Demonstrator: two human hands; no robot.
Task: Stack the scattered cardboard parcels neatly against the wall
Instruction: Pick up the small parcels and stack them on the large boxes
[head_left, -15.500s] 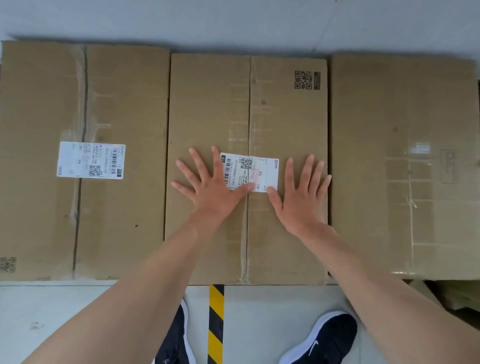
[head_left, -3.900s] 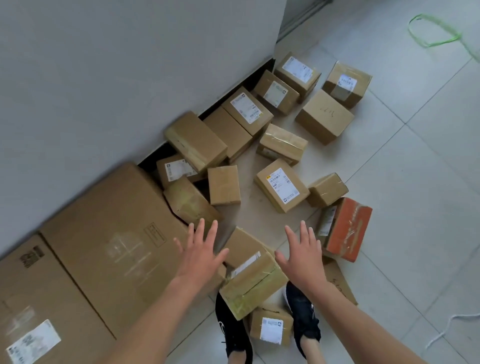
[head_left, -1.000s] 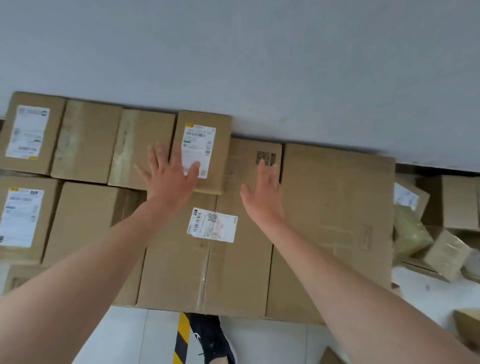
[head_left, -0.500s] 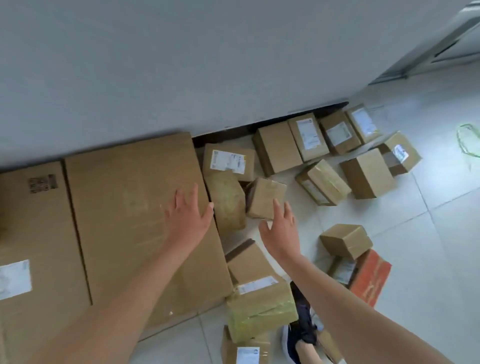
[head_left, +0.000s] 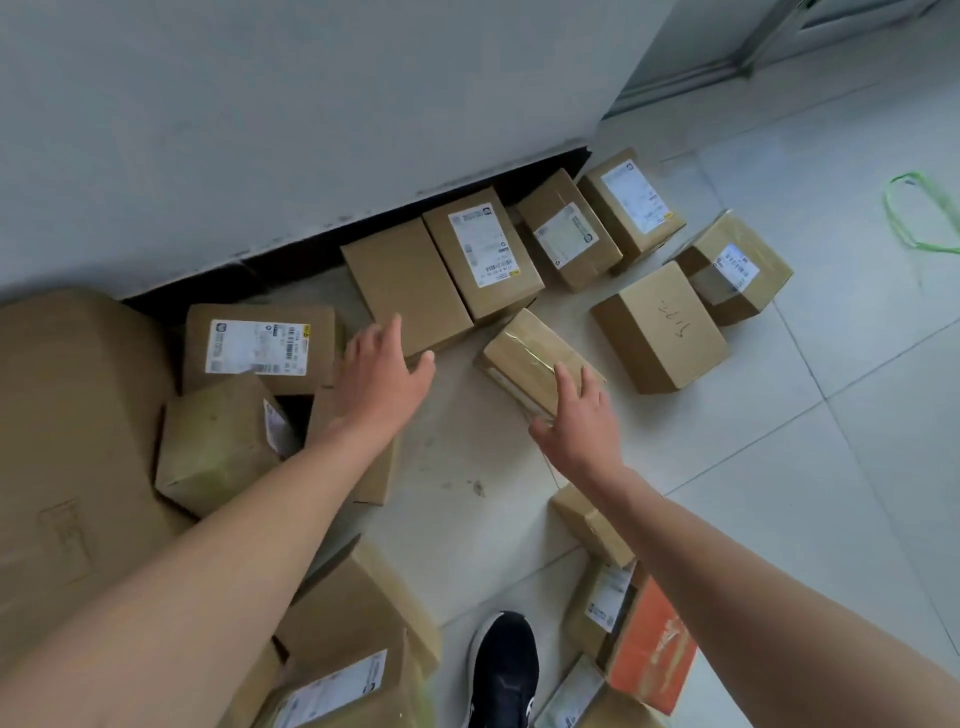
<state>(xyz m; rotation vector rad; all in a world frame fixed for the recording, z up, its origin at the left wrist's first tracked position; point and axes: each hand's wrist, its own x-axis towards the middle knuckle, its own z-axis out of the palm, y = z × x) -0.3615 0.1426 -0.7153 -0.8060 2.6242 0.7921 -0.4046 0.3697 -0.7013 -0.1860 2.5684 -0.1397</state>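
Pickup step: left hand (head_left: 384, 374) and right hand (head_left: 576, 423) both spread open, empty; right hovers over taped parcel (head_left: 530, 353). Next: grip parcel both sides, carry to wall (head_left: 311, 130).

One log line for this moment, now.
left grip: open, at plain box | right grip: open, over taped box | held: nothing

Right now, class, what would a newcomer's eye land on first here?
Two bare arms reach down the middle, the left hand by a plain parcel and the right hand on a taped parcel. Brown parcels lie scattered along the grey wall; an orange box stands out bottom right.
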